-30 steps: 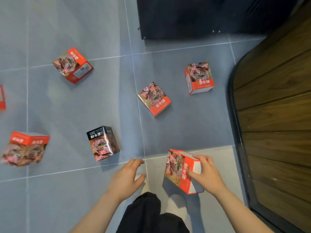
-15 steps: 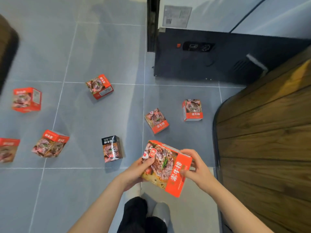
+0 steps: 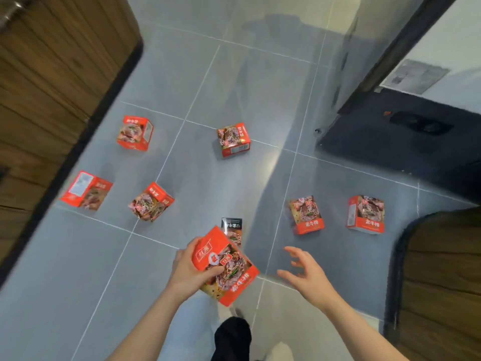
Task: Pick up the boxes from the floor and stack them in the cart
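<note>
**One box in hand, seven on the floor**

Head view: my left hand (image 3: 191,273) grips a red cardboard food box (image 3: 226,267) at lower centre, lifted off the grey tiled floor (image 3: 78,256). My right hand (image 3: 308,274) hangs beside it, fingers spread, holding nothing. Six more red boxes and one black box (image 3: 232,226) lie scattered across the middle of the frame. No cart shows, so I judge the stacking barely begun.

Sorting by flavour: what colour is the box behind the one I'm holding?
Black box, head view.
</note>
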### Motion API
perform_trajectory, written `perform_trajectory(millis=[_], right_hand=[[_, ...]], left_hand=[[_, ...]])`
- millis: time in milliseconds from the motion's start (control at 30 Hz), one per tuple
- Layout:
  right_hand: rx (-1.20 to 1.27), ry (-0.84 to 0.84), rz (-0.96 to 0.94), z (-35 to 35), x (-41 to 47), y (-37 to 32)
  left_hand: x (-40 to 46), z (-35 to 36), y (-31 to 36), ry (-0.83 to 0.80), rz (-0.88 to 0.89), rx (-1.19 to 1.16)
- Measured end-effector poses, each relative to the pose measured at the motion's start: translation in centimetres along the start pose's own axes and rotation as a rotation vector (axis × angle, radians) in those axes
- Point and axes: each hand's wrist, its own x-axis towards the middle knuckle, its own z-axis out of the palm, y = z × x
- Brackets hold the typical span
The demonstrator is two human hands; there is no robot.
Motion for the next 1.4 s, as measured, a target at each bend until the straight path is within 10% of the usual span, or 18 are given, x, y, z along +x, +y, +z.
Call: perform_trajectory(millis=[533, 767, 1400], right_hand=[[-0.365, -0.119, 0.157, 17.1, 17.3, 4.9], [-0.516, 0.084, 0.195, 24.2, 23.2, 8.3], [-0.528, -0.255, -0.122, 7.9, 2.8, -30.5]], left_hand=[[8.0, -1.8, -19.3, 0.361, -0.109, 0.179], [11.5, 1.8, -25.3, 0.518, -0.155, 0.11], [-17.5, -15.0, 0.8, 0.754, -0.215, 0.02]])
